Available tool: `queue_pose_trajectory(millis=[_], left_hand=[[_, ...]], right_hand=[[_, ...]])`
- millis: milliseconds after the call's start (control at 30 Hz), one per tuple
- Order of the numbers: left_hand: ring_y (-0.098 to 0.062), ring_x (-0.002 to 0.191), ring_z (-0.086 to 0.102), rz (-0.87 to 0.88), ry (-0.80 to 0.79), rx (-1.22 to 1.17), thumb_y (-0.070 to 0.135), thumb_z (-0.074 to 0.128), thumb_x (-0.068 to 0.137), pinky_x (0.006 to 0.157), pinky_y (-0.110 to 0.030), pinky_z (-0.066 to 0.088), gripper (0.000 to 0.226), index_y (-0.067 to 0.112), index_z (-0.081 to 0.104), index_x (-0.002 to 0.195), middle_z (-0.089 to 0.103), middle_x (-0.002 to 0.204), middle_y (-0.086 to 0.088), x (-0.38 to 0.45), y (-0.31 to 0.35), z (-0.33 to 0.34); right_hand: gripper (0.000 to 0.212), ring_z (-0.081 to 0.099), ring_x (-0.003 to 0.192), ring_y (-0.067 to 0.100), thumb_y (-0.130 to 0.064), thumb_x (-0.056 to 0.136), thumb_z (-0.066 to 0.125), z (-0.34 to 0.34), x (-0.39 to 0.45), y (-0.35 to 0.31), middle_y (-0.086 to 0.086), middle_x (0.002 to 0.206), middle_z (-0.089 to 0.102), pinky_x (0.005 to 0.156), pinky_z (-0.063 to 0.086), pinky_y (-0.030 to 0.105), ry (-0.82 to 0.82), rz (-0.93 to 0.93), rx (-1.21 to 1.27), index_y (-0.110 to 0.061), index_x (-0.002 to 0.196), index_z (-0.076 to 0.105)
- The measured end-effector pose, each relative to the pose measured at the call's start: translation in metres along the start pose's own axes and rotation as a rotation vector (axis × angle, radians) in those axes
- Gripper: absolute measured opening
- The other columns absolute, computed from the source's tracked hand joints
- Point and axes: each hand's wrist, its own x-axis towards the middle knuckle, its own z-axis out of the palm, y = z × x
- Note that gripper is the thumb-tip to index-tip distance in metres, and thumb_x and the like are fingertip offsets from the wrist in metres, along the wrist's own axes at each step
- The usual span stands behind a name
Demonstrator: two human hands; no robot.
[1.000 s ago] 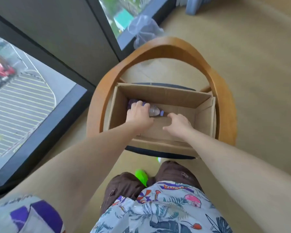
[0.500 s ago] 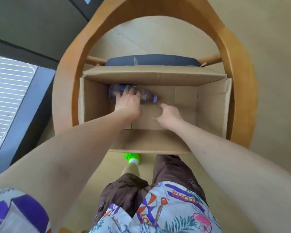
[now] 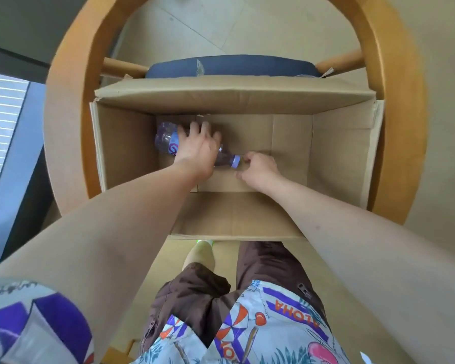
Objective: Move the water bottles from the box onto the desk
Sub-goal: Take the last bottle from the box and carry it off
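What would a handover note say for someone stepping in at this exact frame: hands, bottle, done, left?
Left hand: fingers wrapped over the water bottle, which lies on its side on the floor of the cardboard box, cap pointing right.
Right hand: inside the box just beside the cap, fingers loosely curled, holding nothing.
The box sits on a wooden chair. No other bottle shows in it.
Done: bottle gripped. Left: lift it out and set it on the desk, which is out of view.

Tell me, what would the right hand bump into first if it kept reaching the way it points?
Probably the purple cap of the water bottle; the right hand already sits almost against it.
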Motion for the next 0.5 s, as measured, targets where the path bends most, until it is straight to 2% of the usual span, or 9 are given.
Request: queue_pose_trajectory(millis=[67,100,200,267,300,367,433,500], left_hand=[[-0.036,0.123,0.05,0.061,-0.091,-0.012,0.021,0.072,0.08,0.112,-0.055,0.032,0.058,0.018,0.049,0.134,0.053,0.132,-0.013,-0.002,-0.001,0.0],[-0.033,0.121,0.053,0.086,-0.147,-0.042,0.025,0.073,0.079,0.107,-0.05,0.036,0.061,0.022,0.05,0.135,0.056,0.129,-0.01,-0.002,-0.002,-0.002],[-0.026,0.096,0.061,0.061,-0.302,-0.247,0.027,0.082,0.065,0.077,-0.033,0.044,0.063,0.03,0.059,0.123,0.063,0.101,0.0,-0.012,-0.007,-0.006],[-0.025,0.089,0.063,0.006,-0.346,-0.399,0.03,0.086,0.058,0.066,-0.029,0.045,0.057,0.033,0.063,0.11,0.063,0.09,0.003,-0.024,-0.008,-0.007],[-0.026,0.092,0.065,-0.008,-0.348,-0.447,0.03,0.087,0.057,0.064,-0.029,0.045,0.054,0.033,0.063,0.105,0.064,0.088,0.003,-0.03,-0.007,-0.008],[-0.027,0.095,0.066,-0.006,-0.351,-0.484,0.031,0.087,0.057,0.065,-0.028,0.046,0.052,0.034,0.062,0.102,0.062,0.085,0.004,-0.043,-0.005,-0.011],[-0.025,0.093,0.063,0.029,-0.376,-0.472,0.033,0.088,0.059,0.066,-0.028,0.045,0.056,0.034,0.063,0.109,0.061,0.087,0.005,-0.056,-0.005,-0.022],[-0.023,0.09,0.059,0.055,-0.421,-0.471,0.035,0.089,0.061,0.065,-0.028,0.043,0.063,0.03,0.063,0.118,0.063,0.092,0.003,-0.067,-0.009,-0.038]], right_hand=[[0.047,0.053,0.125,0.03,-0.032,0.085,0.073,-0.003,-0.003,0.001,0.011,0.132,0.059,0.092,0.044,0.031,-0.003,0.011,-0.003,-0.02,0.128,0.061],[0.048,0.052,0.126,0.03,-0.031,0.085,0.073,-0.006,-0.005,0.001,0.012,0.135,0.057,0.094,0.044,0.03,-0.009,0.016,0.002,-0.02,0.131,0.061],[0.055,0.054,0.127,0.028,-0.023,0.083,0.069,-0.017,-0.013,-0.002,0.01,0.142,0.055,0.098,0.044,0.028,-0.034,0.015,0.075,-0.021,0.137,0.058],[0.054,0.057,0.123,0.026,-0.018,0.083,0.064,-0.027,-0.019,-0.007,0.009,0.142,0.056,0.093,0.044,0.023,-0.016,0.003,0.139,-0.021,0.136,0.06],[0.052,0.057,0.122,0.026,-0.015,0.084,0.061,-0.033,-0.022,-0.01,0.009,0.141,0.056,0.091,0.043,0.022,0.001,-0.007,0.154,-0.022,0.135,0.061],[0.05,0.055,0.124,0.027,-0.012,0.085,0.055,-0.044,-0.029,-0.016,0.01,0.14,0.055,0.097,0.044,0.025,0.023,-0.029,0.147,-0.022,0.134,0.061],[0.051,0.054,0.126,0.029,-0.011,0.085,0.052,-0.054,-0.038,-0.023,0.009,0.14,0.056,0.104,0.046,0.031,0.028,-0.055,0.1,-0.022,0.135,0.061],[0.052,0.055,0.126,0.029,-0.009,0.085,0.052,-0.063,-0.048,-0.032,0.008,0.139,0.058,0.103,0.047,0.031,0.037,-0.087,0.054,-0.021,0.134,0.061]])
